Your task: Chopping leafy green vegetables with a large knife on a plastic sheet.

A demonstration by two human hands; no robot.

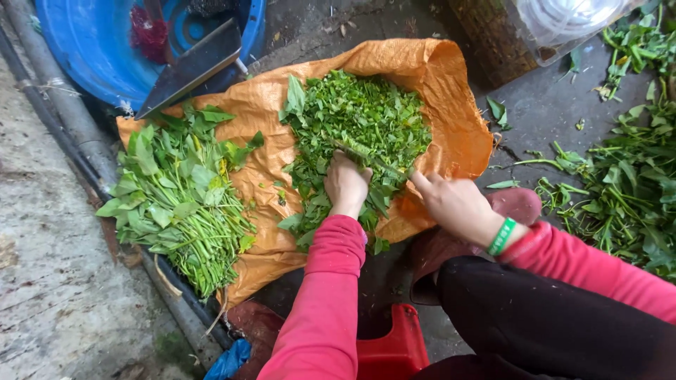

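An orange sack (451, 105) lies spread on the ground. A heap of chopped green leaves (359, 119) rests on its middle. My left hand (345, 184) is closed on a bunch of greens at the heap's near edge. My right hand (454, 204), with a green wristband, grips a knife (373, 160). Its dark blade, flecked with leaf bits, reaches up and left across the greens just beyond my left hand's fingers. Both sleeves are pink.
Whole leafy stems (176, 197) are piled on the sack's left part. A blue basin (84, 49) with a metal blade (190, 67) sits at the back left. More green stems (627, 190) lie at right. A red stool (394, 345) stands below me; pipes (63, 105) run along the left.
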